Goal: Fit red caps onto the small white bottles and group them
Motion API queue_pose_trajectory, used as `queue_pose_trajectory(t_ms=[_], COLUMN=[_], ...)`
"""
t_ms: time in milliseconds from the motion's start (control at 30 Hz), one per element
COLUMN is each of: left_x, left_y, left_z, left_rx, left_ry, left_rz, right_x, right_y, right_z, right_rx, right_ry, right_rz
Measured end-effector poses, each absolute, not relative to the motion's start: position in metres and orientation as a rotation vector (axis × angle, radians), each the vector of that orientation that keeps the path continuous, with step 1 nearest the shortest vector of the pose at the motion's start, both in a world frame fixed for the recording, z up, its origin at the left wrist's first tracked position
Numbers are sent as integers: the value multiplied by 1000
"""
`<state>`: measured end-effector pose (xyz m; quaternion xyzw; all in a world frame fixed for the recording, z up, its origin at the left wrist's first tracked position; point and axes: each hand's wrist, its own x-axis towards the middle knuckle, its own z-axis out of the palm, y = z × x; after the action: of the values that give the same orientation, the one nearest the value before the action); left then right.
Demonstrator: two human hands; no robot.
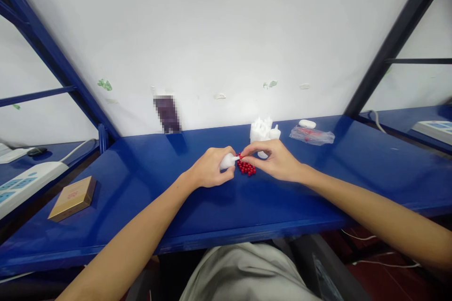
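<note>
My left hand (215, 168) is wrapped round a small white squeeze bottle (227, 162), tilted so its thin nozzle points right. At the nozzle's tip, the thumb and fingertips of my right hand (270, 157) pinch a small red cap (241, 156). Whether the cap is seated on the nozzle is too small to tell. Just below and between the hands lies a pile of small round red caps (247, 168) on the blue table (197, 211). Behind my right hand stands a cluster of several white nozzle bottles (260, 130), partly hidden by that hand.
A clear plastic bag (314, 136) with red bits lies at the back right, beside a white oval case (307, 123). A gold box (72, 197) sits at left, near a white power strip (31, 183). A dark blurred rectangle (167, 114) stands against the wall.
</note>
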<state>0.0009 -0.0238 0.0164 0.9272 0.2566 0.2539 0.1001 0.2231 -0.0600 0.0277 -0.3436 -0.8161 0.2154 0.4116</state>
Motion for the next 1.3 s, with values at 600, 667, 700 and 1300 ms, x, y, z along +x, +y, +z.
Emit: queue_pose_trajectory(t_ms=[600,667,700,1300], left_x=[8,7,6,9], left_y=[-23,-22,-21,-23], left_z=[20,20,20,14], left_rx=[2529,2524,2517,2605], left_ry=[1017,1048,1066,828], left_rz=[747,816,855,638], right_x=[217,218,218,213], right_y=[-58,-59,-59,-66], right_z=[20,21,22,13], right_rx=[-811,-827,-844,-784], right_ry=[-2016,-2041,-2068,-2221], right_rz=[731,642,586,202])
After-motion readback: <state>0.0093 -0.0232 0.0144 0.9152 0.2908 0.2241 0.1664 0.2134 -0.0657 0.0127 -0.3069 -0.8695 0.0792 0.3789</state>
